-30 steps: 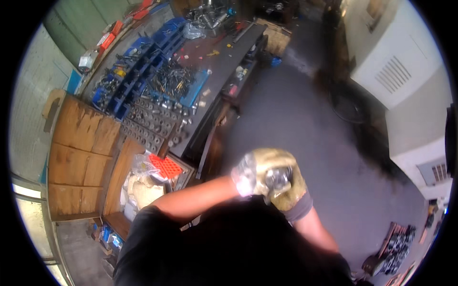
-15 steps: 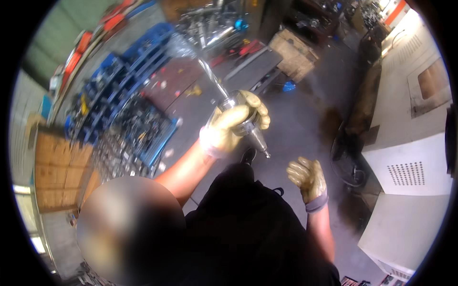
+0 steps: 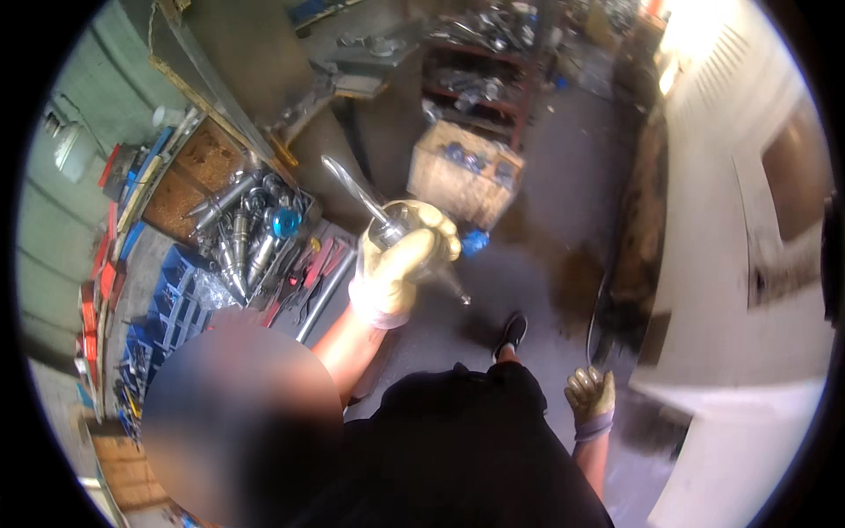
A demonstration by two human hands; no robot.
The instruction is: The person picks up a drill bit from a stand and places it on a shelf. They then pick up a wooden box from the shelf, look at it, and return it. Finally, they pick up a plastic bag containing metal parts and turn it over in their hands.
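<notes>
Held up in the middle of the view is a metal tool holder (image 3: 393, 232) with a long fluted drill bit (image 3: 354, 187) fixed in it. My left hand (image 3: 387, 268), in a pale yellowish glove, wraps round the holder's body. The bit points up and to the left, while the tapered end sticks out below the fingers, down to the right. Part of the holder is hidden by the glove. Low on the right, my right hand (image 3: 591, 398) hangs away from it in a stained glove, its fingers loosely bent and apart from the thumb, holding nothing.
A bench at left carries several metal tool holders (image 3: 239, 238), pliers (image 3: 312, 277) and blue bins (image 3: 172, 304). A wooden crate (image 3: 458, 185) with parts stands ahead, before a loaded rack (image 3: 480, 97). A large pale machine (image 3: 713, 238) lines the right. A blurred disc covers the lower left.
The view has swung left and forward as I step; the bench tools and crate show more fully. My left hand still grips the tool holder. My right hand hangs lower beside me.
</notes>
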